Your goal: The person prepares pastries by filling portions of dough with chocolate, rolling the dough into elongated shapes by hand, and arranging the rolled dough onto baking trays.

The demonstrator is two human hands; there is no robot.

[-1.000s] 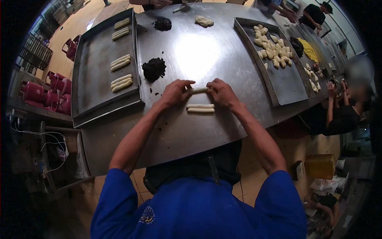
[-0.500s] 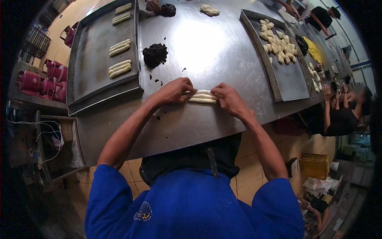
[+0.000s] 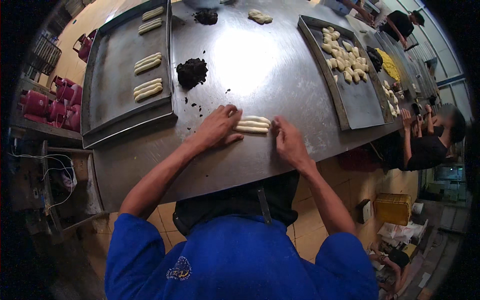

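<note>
Head view: left hand (image 3: pixel 218 126), right hand (image 3: pixel 290 142) flank dough strips (image 3: pixel 253 124) (three).

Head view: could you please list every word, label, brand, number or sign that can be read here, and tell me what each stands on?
No text can be read with certainty.
Emblem on the blue shirt: its marks are too small and blurred to read.
Pink gas cylinders: no legible lettering.
Dough strips between the hands and metal table: no writing visible.
</note>
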